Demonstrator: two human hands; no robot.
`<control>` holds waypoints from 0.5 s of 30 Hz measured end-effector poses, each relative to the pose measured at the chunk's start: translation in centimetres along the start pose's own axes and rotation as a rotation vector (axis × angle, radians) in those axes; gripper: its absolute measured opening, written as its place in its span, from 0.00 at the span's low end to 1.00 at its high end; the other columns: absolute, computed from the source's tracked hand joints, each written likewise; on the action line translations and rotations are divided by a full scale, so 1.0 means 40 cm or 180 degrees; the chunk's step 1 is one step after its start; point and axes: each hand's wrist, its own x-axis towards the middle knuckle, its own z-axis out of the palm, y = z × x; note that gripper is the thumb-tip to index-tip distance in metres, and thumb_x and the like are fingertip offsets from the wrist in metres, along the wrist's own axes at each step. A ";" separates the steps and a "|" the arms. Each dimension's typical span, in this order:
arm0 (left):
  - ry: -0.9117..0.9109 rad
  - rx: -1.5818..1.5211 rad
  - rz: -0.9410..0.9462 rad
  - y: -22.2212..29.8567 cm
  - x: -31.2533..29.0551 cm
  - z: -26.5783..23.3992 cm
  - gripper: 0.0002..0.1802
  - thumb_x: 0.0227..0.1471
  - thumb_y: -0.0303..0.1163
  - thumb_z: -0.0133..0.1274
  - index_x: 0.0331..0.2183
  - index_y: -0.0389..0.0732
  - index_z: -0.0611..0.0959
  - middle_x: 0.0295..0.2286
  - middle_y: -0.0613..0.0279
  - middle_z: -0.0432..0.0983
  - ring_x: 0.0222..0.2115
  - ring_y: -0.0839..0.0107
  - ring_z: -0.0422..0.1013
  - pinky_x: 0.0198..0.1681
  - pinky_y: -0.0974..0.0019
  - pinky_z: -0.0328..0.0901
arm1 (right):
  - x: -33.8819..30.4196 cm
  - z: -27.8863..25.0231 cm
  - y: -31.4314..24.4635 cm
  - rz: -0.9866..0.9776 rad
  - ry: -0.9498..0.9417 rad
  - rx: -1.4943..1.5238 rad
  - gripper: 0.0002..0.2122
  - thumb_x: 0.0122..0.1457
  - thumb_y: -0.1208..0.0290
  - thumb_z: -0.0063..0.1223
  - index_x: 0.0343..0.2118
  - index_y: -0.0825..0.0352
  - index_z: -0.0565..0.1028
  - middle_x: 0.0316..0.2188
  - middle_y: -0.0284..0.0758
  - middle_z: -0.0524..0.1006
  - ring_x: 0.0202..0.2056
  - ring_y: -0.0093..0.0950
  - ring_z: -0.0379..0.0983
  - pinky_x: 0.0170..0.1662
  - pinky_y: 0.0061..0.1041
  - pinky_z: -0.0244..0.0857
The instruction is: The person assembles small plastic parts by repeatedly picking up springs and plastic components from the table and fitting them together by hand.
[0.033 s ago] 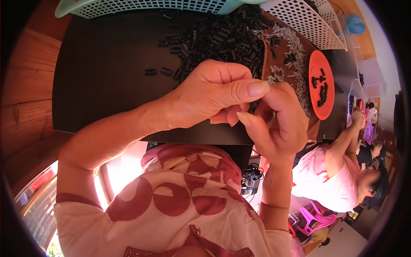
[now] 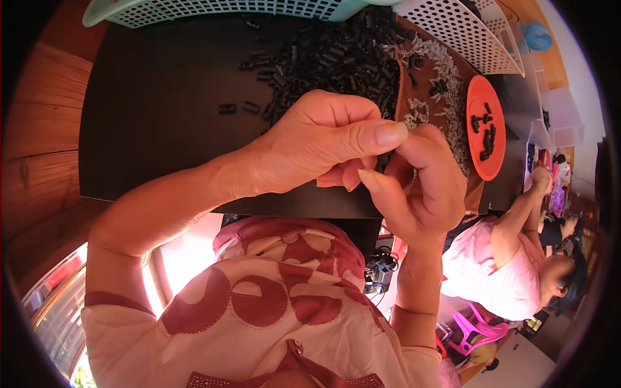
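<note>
My left hand (image 2: pixel 323 132) is closed in a pinch, its thumb stretched along the bent index finger. My right hand (image 2: pixel 424 178) is curled beside it, and the fingertips of both meet above the near edge of the dark table (image 2: pixel 162 123). Whatever lies between the fingers is hidden or too small to name. Just beyond my hands spreads a heap of small black ribbed cylindrical pieces (image 2: pixel 330 64). To its right, small metal coil springs (image 2: pixel 446 64) are strewn on a brown cloth (image 2: pixel 412 84). Farther right, an orange plate (image 2: pixel 477 161) carries several black pieces.
A pale green basket (image 2: pixel 213 13) lines the far edge, and a white perforated basket (image 2: pixel 459 32) stands at the far right. Two loose black pieces (image 2: pixel 251 107) lie left of the heap. At right, a co-worker in pink (image 2: pixel 498 265) sits near a pink stool (image 2: pixel 479 330).
</note>
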 end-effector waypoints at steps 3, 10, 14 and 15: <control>-0.0007 0.0151 -0.0094 0.003 0.003 0.006 0.21 0.60 0.45 0.53 0.22 0.42 0.73 0.16 0.71 0.66 0.11 0.86 0.60 0.11 0.80 0.52 | 0.000 0.003 0.001 -0.0113 0.0077 0.0051 0.15 0.49 0.72 0.67 0.34 0.73 0.73 0.16 0.27 0.63 0.18 0.17 0.54 0.20 0.18 0.45; -0.0113 0.0101 -0.0376 0.015 0.003 0.000 0.20 0.59 0.42 0.55 0.20 0.43 0.71 0.15 0.70 0.67 0.13 0.83 0.66 0.10 0.81 0.53 | 0.001 0.010 0.001 -0.0198 0.0108 0.0280 0.11 0.49 0.76 0.65 0.30 0.71 0.71 0.14 0.25 0.61 0.17 0.17 0.53 0.20 0.19 0.45; -0.0131 0.0149 -0.0469 0.012 0.002 0.004 0.21 0.58 0.41 0.56 0.19 0.42 0.71 0.15 0.69 0.68 0.12 0.83 0.67 0.10 0.80 0.53 | -0.016 0.015 0.013 -0.0224 0.0216 0.0294 0.11 0.50 0.75 0.64 0.30 0.70 0.70 0.13 0.24 0.61 0.17 0.16 0.52 0.20 0.19 0.44; -0.0128 0.0152 -0.0472 0.013 0.000 0.003 0.21 0.58 0.41 0.56 0.19 0.42 0.71 0.15 0.69 0.68 0.12 0.83 0.67 0.10 0.80 0.53 | -0.015 0.013 0.010 -0.0224 0.0220 0.0298 0.11 0.50 0.75 0.64 0.30 0.70 0.70 0.13 0.24 0.61 0.17 0.16 0.52 0.20 0.19 0.44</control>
